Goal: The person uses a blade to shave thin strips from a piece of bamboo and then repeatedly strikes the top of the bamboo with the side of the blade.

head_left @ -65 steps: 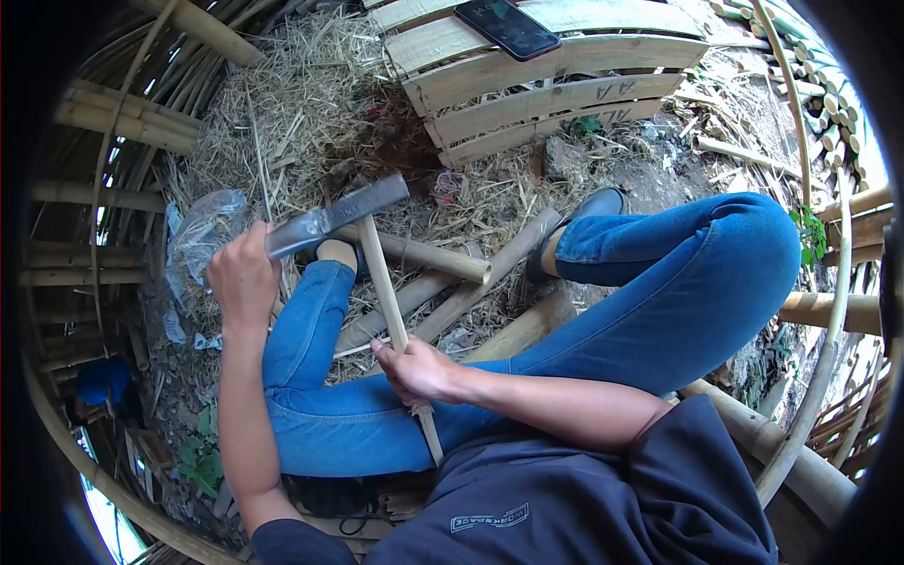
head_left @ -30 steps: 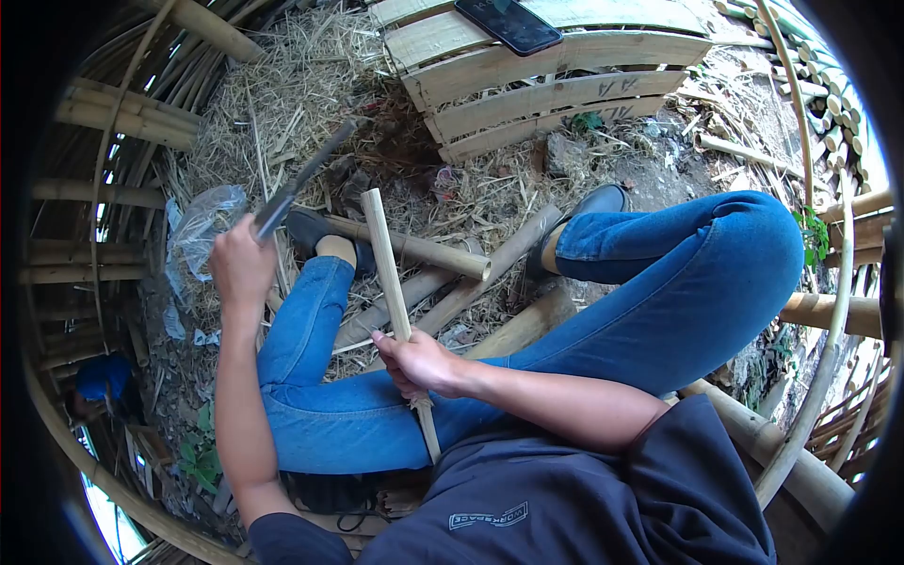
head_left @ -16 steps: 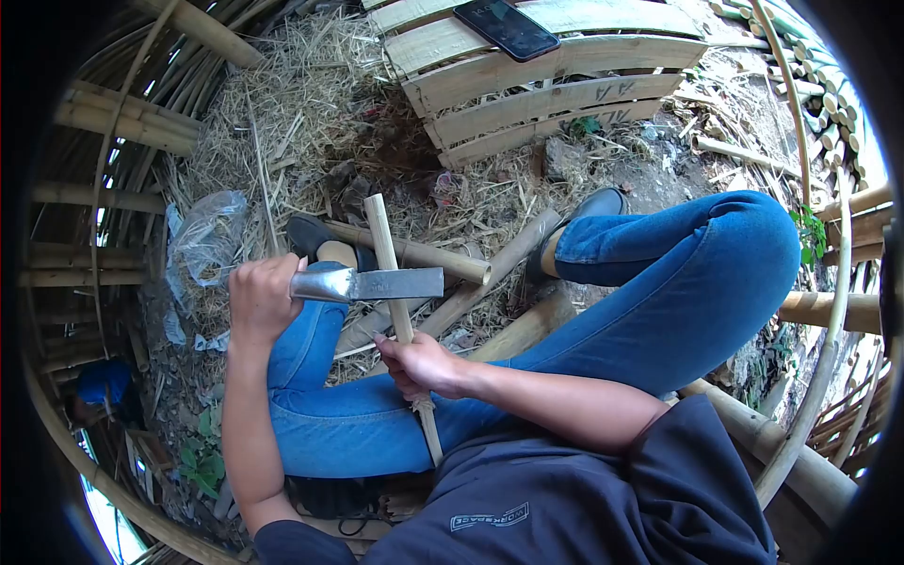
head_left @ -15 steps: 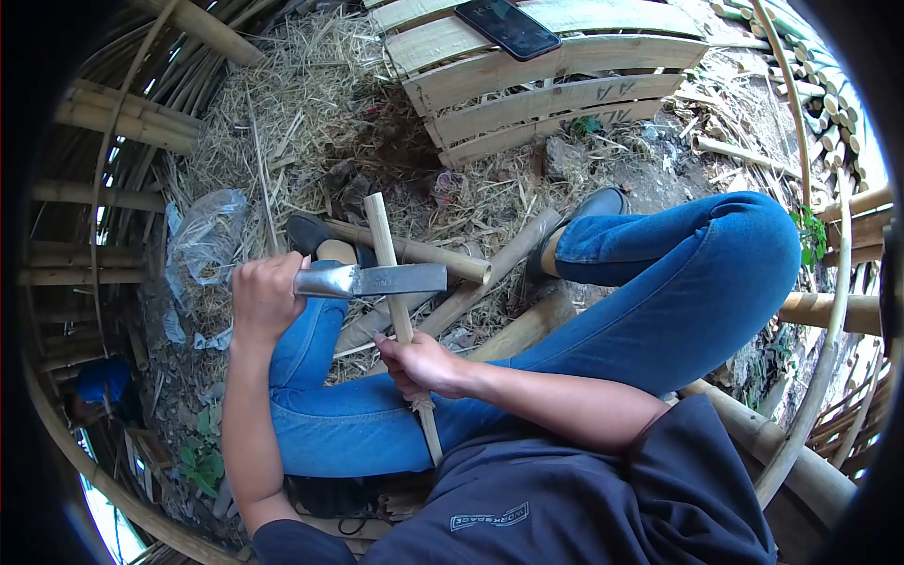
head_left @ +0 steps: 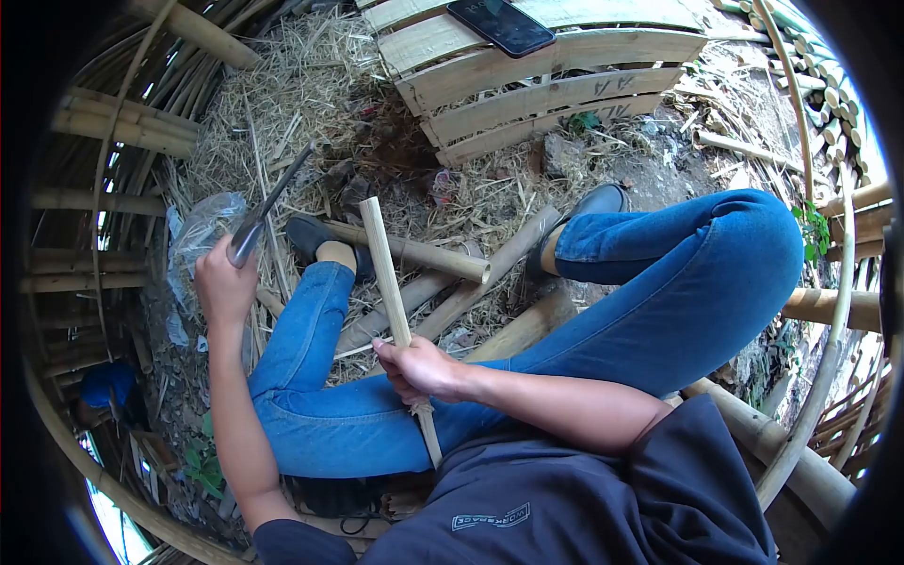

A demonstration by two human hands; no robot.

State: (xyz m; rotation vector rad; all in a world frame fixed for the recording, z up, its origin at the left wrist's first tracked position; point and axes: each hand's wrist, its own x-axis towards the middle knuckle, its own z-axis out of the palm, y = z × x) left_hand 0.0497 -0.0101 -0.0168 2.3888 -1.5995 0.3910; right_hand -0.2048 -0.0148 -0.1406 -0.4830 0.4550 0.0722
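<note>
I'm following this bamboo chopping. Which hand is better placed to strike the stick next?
Probably the left hand: it holds the cleaver raised, clear of the bamboo stick. The right hand is gripping that stick, steadying it.

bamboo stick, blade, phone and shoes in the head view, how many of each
bamboo stick held in the right hand: 1
blade held in the left hand: 1
phone: 1
black shoes: 2
total: 5

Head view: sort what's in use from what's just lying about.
In use:
left hand gripping knife
right hand gripping bamboo stick

Lying about:
phone on pallet
plastic bag
bamboo poles on the ground
</note>
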